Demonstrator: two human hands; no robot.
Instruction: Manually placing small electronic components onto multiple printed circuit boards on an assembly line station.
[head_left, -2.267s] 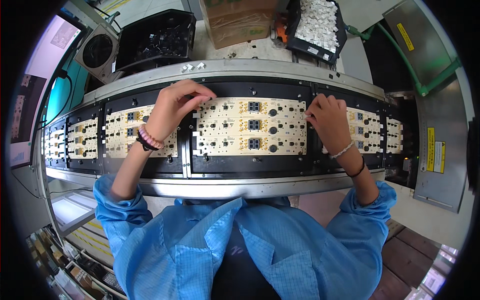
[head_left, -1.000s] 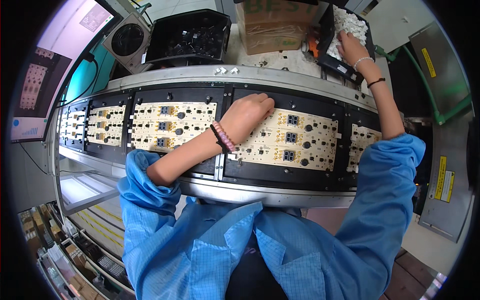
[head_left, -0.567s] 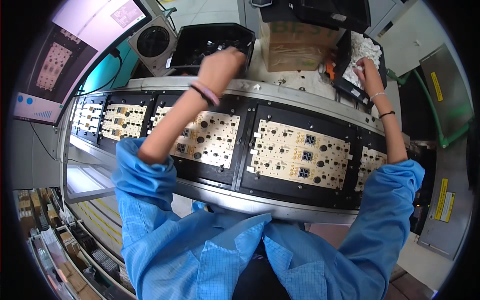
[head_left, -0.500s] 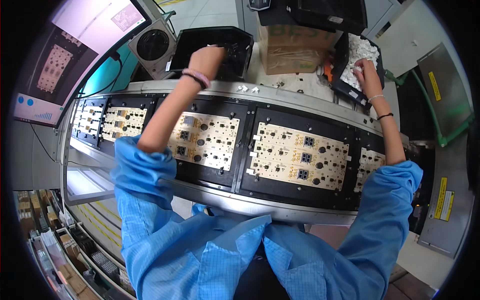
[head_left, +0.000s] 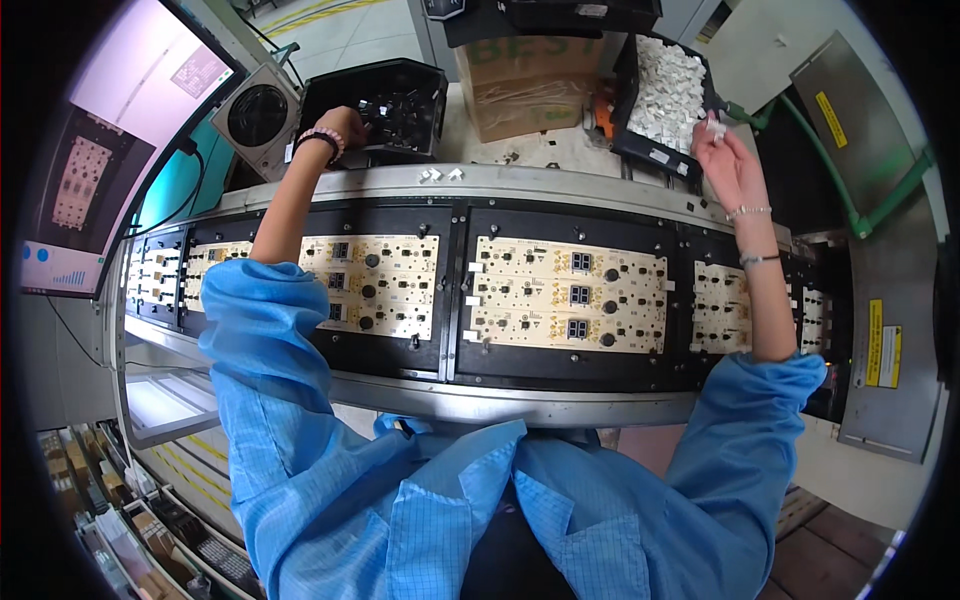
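Cream circuit boards (head_left: 545, 292) lie flat in a black fixture (head_left: 575, 375) at the centre of the frame, three strips stacked one below another, with white connectors (head_left: 472, 300) along their left edge and a single one at the right. Since the preceding view, the right hand (head_left: 730, 168) has lifted out of the heap of white parts (head_left: 668, 85). It now hangs palm up just beside the lower right corner of the white-parts bin (head_left: 630, 145), at upper right. Its thumb and fingers are closed together on small white pieces (head_left: 715, 127); their exact number is not resolved. The left hand (head_left: 343, 124), formerly over the middle of the dark-parts bin (head_left: 395, 157) at upper left, has shifted to that bin's left side. Its fingers curl toward the dark parts (head_left: 395, 110); whether they grip any, or how far they are parted, cannot be told, the fingertips being largely hidden. The boards show no evident change. In consequence, the right side appears supplied, the left apparently remains at the gathering stage, and neither hand touches a board. Loose white pieces rest on the metal rail (head_left: 560, 185), above and left of centre.
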